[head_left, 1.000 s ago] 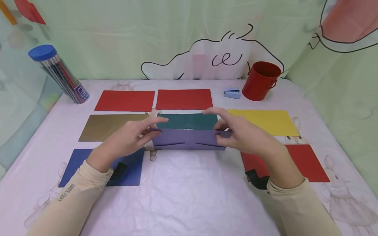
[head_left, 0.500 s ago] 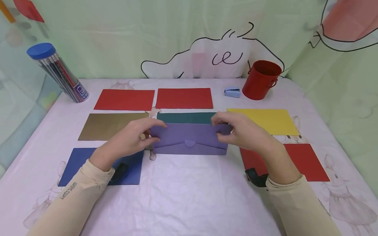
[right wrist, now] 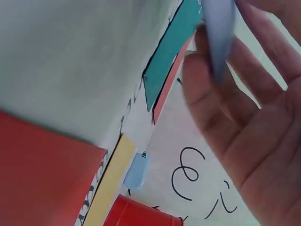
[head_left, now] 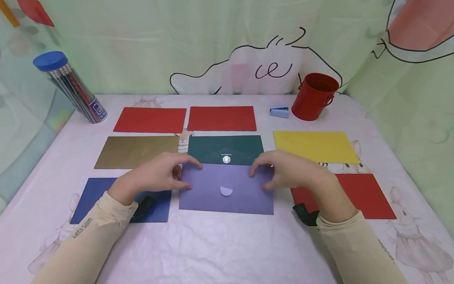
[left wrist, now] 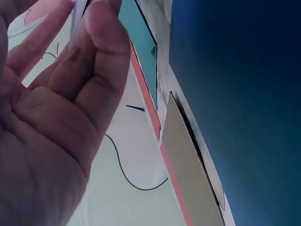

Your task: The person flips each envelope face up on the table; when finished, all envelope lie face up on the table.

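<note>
Head view: purple envelope point(head_left: 226, 193) flat on the desk point(head_left: 220, 248), flap side up. Left hand point(head_left: 156, 175) pinches its far-left corner, fingers point(head_left: 182, 185) curled onto the edge; right hand point(head_left: 287, 171) pinches the far-right corner the same way. Blue envelope point(head_left: 103, 197) just left of the purple one, a red envelope point(head_left: 365, 195) just right. Green envelope point(head_left: 225, 149) touches its far edge. Beyond that, a red bucket point(head_left: 313, 96) far right.

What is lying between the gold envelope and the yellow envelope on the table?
In the head view, the dark green envelope lies between the gold envelope and the yellow envelope, in the same row. The purple envelope sits just in front of it.
</note>
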Available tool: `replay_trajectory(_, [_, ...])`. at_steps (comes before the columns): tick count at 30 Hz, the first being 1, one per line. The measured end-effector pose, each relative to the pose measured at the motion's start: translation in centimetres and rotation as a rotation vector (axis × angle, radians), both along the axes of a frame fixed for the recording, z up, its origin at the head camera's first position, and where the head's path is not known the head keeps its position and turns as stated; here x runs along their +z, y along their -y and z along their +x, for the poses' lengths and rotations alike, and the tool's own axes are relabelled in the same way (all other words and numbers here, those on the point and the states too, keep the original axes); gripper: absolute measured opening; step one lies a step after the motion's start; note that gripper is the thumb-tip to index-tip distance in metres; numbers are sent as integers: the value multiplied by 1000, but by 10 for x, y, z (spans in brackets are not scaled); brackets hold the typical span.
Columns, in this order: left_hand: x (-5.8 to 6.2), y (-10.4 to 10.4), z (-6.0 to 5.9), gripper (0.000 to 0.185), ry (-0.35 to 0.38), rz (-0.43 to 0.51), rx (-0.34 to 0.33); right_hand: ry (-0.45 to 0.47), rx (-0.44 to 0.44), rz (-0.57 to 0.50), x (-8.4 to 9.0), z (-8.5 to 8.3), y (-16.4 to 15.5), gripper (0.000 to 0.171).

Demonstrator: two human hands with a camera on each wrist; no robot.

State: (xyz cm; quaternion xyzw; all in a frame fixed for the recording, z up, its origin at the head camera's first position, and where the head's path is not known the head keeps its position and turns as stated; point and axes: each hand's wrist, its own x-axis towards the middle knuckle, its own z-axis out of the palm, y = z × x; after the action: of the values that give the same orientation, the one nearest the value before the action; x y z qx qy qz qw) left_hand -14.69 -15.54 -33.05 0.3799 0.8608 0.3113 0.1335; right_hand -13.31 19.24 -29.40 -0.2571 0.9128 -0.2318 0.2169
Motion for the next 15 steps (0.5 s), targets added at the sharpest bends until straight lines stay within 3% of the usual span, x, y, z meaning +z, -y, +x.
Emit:
replay_trajectory(4, [-2,-1,0,49,18,-31,-13,75,-3,21,-3,0,1,36])
replay_trajectory(15, [-2,-5,3,49,73,-112,12,87,-32,63,-10,-1,4,36])
